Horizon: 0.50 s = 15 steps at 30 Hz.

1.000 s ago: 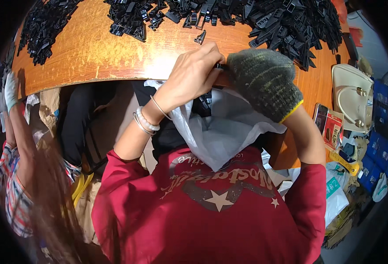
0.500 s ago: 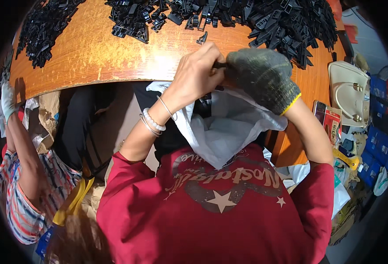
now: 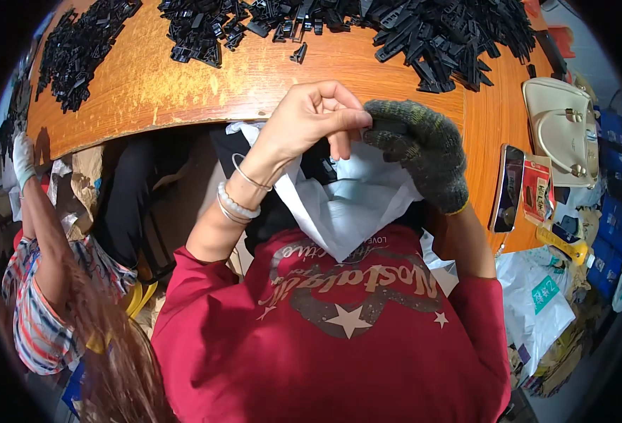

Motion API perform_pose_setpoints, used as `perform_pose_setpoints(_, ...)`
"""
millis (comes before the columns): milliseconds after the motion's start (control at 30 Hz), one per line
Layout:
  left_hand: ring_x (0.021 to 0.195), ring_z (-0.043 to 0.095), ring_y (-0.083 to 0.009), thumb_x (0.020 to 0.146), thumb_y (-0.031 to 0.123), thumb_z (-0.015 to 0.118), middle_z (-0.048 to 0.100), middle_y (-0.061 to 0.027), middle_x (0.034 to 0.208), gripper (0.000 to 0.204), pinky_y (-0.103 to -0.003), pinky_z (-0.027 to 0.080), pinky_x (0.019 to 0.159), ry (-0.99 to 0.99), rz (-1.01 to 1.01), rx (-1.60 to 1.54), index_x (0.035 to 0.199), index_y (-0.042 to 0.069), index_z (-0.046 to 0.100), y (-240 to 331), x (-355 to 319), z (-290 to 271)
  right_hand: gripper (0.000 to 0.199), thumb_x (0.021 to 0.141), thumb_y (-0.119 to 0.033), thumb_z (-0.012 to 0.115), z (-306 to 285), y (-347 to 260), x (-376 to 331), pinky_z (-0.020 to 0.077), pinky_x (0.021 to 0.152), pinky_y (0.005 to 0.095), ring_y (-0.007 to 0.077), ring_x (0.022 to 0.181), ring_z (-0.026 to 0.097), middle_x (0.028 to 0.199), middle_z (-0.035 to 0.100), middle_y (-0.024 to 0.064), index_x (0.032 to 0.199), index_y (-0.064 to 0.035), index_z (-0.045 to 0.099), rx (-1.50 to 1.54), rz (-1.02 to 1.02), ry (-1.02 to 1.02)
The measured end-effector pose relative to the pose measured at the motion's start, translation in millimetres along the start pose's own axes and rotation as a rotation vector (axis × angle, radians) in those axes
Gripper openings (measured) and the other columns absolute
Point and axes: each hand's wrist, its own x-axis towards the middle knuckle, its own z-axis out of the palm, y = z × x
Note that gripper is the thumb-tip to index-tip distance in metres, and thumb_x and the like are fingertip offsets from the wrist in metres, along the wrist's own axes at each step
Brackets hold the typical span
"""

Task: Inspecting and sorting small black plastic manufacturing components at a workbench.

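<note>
Bare left hand [image 3: 309, 123] and gloved right hand [image 3: 418, 146] meet, fingers pinched together over the white bag [image 3: 346, 208] at the near table [image 3: 184, 88] edge, the held piece hidden, black clips [image 3: 445, 35] heaped far behind, plenty left.

Bright even overhead light; soft glare on wooden tabletop [image 3: 184, 84]; dim shadow beneath it; strong fisheye bending, black vignette corners; sharp centre.
</note>
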Motion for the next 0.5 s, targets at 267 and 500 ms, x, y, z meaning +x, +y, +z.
perform_pose_setpoints(267, 0.048, 0.057, -0.0079, 0.08, 0.026, 0.076, 0.059, -0.0021, 0.056, 0.031, -0.024, 0.044, 0.048, 0.131, 0.166, 0.675, 0.072, 0.0, 0.061, 0, 15, 13, 0.033, 0.081, -0.009, 0.072, 3, -17, -17, 0.0526, 0.077, 0.029, 0.0152, 0.087, 0.066, 0.093, 0.069, 0.0103, 0.112, -0.0009, 0.064, 0.093, 0.136, 0.084)
perform_pose_setpoints(500, 0.06, 0.062, -0.0308, 0.082, 0.03, 0.07, 0.063, -0.0133, 0.076, 0.031, -0.039, 0.047, 0.052, 0.444, 0.812, 1.638, 0.077, 0.0, 0.062, 0, 81, 14, 0.031, 0.082, -0.012, 0.071, -15, -30, -31, 0.0483, 0.063, 0.0236, 0.0105, 0.069, 0.058, 0.084, 0.065, 0.0036, 0.111, -0.0004, 0.066, -0.227, -0.051, -0.06)
